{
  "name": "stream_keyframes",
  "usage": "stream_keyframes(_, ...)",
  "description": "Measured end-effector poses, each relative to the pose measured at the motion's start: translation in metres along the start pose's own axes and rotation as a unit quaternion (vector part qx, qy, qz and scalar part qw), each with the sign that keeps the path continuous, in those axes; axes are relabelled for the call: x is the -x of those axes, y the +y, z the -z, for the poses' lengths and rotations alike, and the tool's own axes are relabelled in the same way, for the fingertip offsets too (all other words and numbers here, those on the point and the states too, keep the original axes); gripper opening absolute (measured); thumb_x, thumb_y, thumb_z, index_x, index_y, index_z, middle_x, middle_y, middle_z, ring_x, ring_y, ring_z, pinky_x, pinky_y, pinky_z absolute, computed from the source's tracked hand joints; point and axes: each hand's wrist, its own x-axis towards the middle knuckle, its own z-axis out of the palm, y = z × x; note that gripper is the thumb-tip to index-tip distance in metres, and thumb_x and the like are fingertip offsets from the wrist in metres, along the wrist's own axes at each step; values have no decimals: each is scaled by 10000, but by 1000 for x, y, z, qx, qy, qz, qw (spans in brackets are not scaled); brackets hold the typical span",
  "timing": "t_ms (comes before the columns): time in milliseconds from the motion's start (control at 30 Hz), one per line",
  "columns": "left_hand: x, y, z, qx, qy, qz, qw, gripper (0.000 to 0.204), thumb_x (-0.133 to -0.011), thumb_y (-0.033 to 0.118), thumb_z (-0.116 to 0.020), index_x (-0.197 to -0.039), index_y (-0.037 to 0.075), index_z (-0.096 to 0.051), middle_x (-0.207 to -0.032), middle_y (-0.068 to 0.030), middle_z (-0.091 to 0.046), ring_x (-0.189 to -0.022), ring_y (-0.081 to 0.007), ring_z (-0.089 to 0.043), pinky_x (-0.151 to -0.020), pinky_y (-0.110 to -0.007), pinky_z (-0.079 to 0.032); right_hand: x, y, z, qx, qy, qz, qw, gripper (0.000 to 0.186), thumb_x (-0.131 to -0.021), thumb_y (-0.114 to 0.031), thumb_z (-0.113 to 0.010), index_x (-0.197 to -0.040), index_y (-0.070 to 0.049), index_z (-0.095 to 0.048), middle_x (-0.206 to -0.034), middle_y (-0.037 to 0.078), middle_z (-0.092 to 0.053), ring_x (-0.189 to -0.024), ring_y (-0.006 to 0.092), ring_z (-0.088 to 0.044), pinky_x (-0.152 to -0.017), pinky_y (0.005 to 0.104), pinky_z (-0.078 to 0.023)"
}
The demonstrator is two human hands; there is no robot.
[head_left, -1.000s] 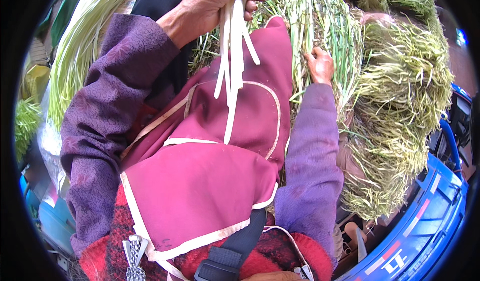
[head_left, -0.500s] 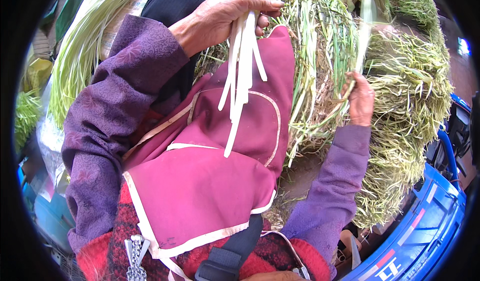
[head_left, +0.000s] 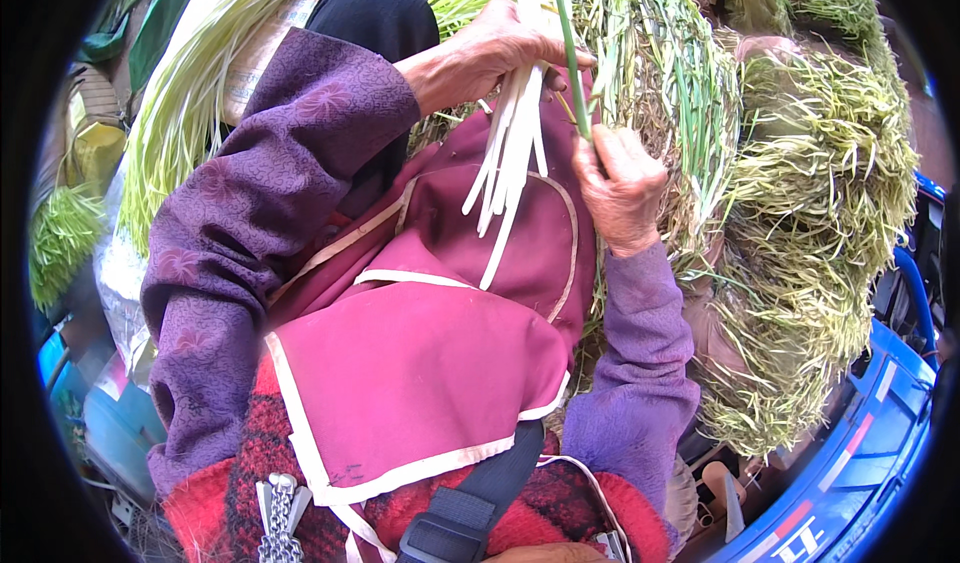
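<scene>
My left hand (head_left: 500,48) is closed round a small bunch of pale stalks (head_left: 505,173), long and chive-like, whose white ends hang over the maroon apron (head_left: 430,363) on my lap. Just to its right, my right hand (head_left: 625,185) pinches a single green stalk (head_left: 570,53) that stands up nearly straight and passes in front of the left fingertips. Right of my knees lies a heap of loose green and withered stalks (head_left: 660,93). A trimmed bundle of long pale-green stalks (head_left: 185,113) rests at the left beyond my sleeve.
Thick piles of yellowish-green leafy stalks (head_left: 815,183) are stacked to the right. A blue vehicle panel (head_left: 850,443) stands at the lower right. Clear plastic sheeting (head_left: 125,263) and a small green bundle (head_left: 65,243) are at the left edge.
My right hand has come up and left from the heap to beside the left hand, bringing the green stalk. The left hand and its bunch have shifted slightly right.
</scene>
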Motion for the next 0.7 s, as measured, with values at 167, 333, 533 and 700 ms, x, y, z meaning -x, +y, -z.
stream_keyframes(167, -2, -4, 3, 8, -47, -40, 998, 129, -707, 86, -721, -733, 31, -608, -657, -31, -586, -531, -86, -548, -478, -210, -451, -9, -2, -7, -206, 16, -114, 972, 231, -739, -200, -710, -827, -11, -609, -668, 100, -539, -552, 212, -530, -555, 284, -437)
stream_keyframes(333, -3, -7, 1, 4, -43, -63, 997, 136, -713, 60, -707, -783, 20, -598, -714, -45, -602, -678, -110, -598, -607, -243, -490, -16, 15, -34, -689, 76, -346, 632, 142, -781, -53, -664, -914, -3, -661, -794, 22, -643, -627, 69, -563, -572, 180, -438)
stream_keyframes(533, 2, 12, 7, 29, 37, -102, 994, 183, -694, 96, -736, -786, 14, -602, -688, -62, -608, -594, -129, -607, -517, -242, -498, 31, 93, -14, -75, 48, -377, 922, 98, -798, -72, -612, -861, -26, -672, -718, 74, -626, -589, 113, -559, -478, 234, -429)
stream_keyframes(700, -1, 13, 11, -10, 55, -118, 991, 188, -700, 103, -732, -799, 9, -603, -701, -65, -611, -611, -132, -610, -528, -245, -502, 53, 103, 36, -3, 42, -382, 923, 219, -778, -133, -657, -983, -61, -625, -851, 96, -641, -691, 177, -595, -596, 278, -483)
